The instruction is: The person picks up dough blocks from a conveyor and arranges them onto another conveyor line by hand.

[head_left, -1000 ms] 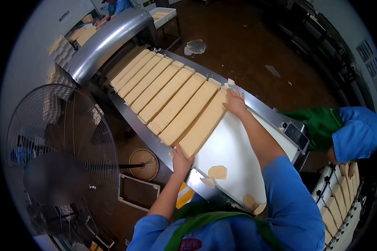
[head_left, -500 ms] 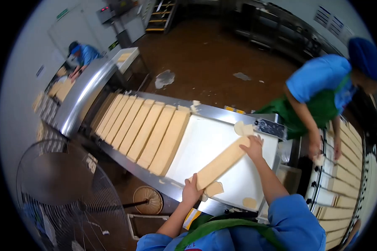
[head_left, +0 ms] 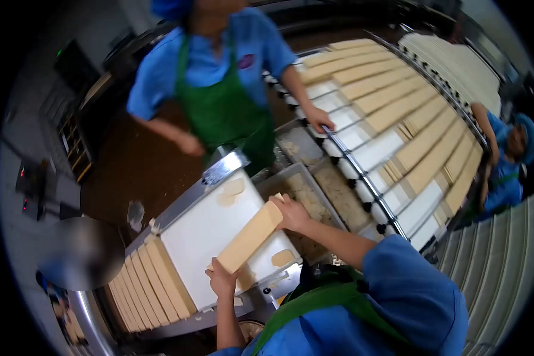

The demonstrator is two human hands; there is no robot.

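Note:
A long pale dough block (head_left: 248, 242) is held at both ends between my hands, slanting over the white work surface (head_left: 187, 237). My left hand (head_left: 222, 280) grips its near, lower end. My right hand (head_left: 292, 213) is wrapped round the far, upper end. Whether the block touches the surface, I cannot tell. Thin round dough pieces (head_left: 231, 191) lie beyond it, and another flat piece (head_left: 283, 257) lies near the right corner. To the left, several similar dough blocks (head_left: 154, 279) stand side by side in a row.
Grey bins (head_left: 305, 172) holding dough scraps stand past the surface's right edge. Beyond them, a railed conveyor (head_left: 371, 184) carries rows of dough strips (head_left: 391, 95). A co-worker in a green apron (head_left: 225, 101) touches its rail. Another person (head_left: 504, 160) is at the far right.
My view has swung right, bringing the conveyor and co-worker into fuller view. My right hand has shifted to wrap round the end of the dough block. Both hands still hold it.

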